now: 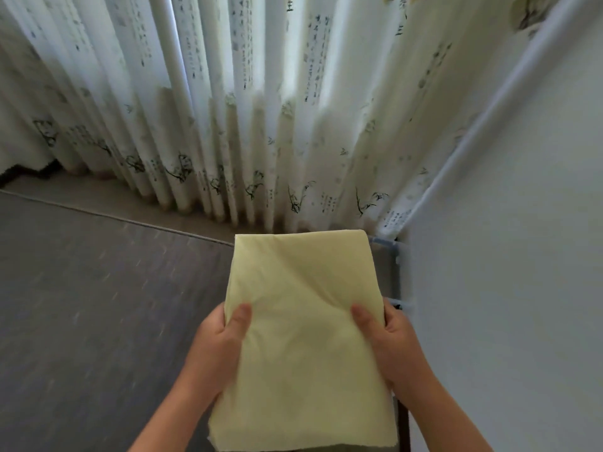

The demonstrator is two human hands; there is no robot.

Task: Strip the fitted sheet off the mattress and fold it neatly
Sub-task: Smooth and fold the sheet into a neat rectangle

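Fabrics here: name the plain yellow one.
The folded sheet, gripped between left hand and right hand; the curtain is white with prints, the mattress grey.

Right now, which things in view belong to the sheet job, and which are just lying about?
Job: folded pale-yellow fabric sheet, gripped by left hand and right hand; bare grey quilted mattress.
Lying about: white printed curtain; white wall pipe; pale wall.

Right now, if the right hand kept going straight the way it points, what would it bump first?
Probably the curtain, though depth is unclear. The right hand grips the folded sheet and points toward it, so the sheet's far edge would likely touch first.
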